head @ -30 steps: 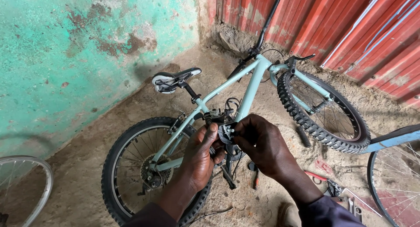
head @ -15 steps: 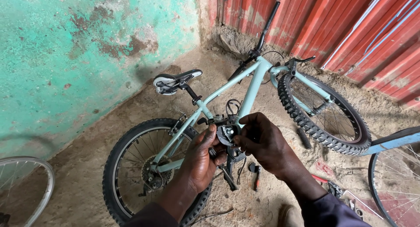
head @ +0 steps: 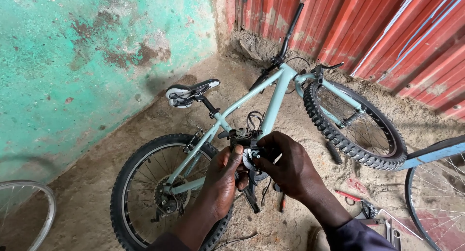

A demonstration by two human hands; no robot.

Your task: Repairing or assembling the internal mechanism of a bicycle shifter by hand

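Since earlier, my hands have barely shifted. Left hand [head: 224, 181] and right hand [head: 288, 168] clasp the black derailleur part [head: 244, 137] just below the bicycle frame [head: 276, 101]; rigid, greasy metal, best gripped by its body.

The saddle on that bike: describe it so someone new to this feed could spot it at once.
Start at the pale green bike lying on the dirt by the teal wall. Follow its frame up from the rear wheel to the black post. The saddle sits there, black on top with a white underside, nearest the wall, well above the left hand and right hand.
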